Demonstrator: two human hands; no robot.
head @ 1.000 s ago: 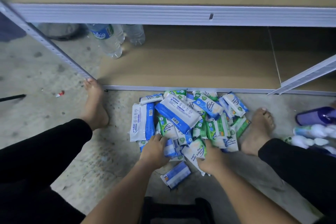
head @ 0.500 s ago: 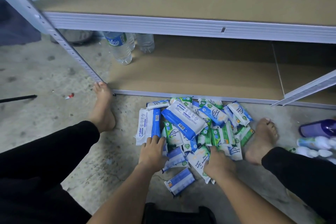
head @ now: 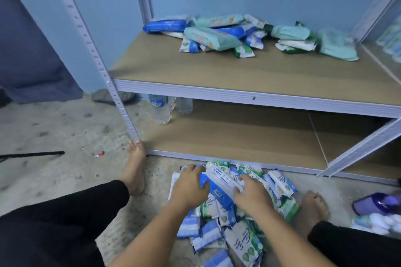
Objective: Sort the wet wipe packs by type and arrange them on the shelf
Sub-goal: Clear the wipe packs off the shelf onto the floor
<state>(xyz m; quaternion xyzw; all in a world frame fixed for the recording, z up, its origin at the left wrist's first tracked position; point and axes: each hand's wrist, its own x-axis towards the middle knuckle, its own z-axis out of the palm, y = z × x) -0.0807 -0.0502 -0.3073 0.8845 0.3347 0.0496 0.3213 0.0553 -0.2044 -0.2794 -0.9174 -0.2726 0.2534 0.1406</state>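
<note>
A heap of small wet wipe packs (head: pixel 238 236), blue-white and green-white, lies on the concrete floor in front of the shelf. On top of it sits a larger blue-and-white pack (head: pixel 221 188). My left hand (head: pixel 189 185) rests on the heap at that pack's left edge, thumb against its blue side. My right hand (head: pixel 252 194) lies at its right edge, thumb and fingers touching it. The fingers of both hands are spread and only slightly bent. On the middle shelf board (head: pixel 217 76), mixed blue, mint and green packs (head: pixel 217 34) are piled at the back.
The lower shelf board (head: pixel 238 136) carries two water bottles (head: pixel 159 110) at its left end. My bare feet (head: pixel 134 169) flank the heap. A purple bottle (head: pixel 377 204) and white bottles lie at the right. A black rod (head: pixel 32 154) lies on the floor at the left.
My head has tilted up, bringing the middle shelf and its packs into view. Both hands moved forward from the heap's near edge to either side of the large blue-and-white pack.
</note>
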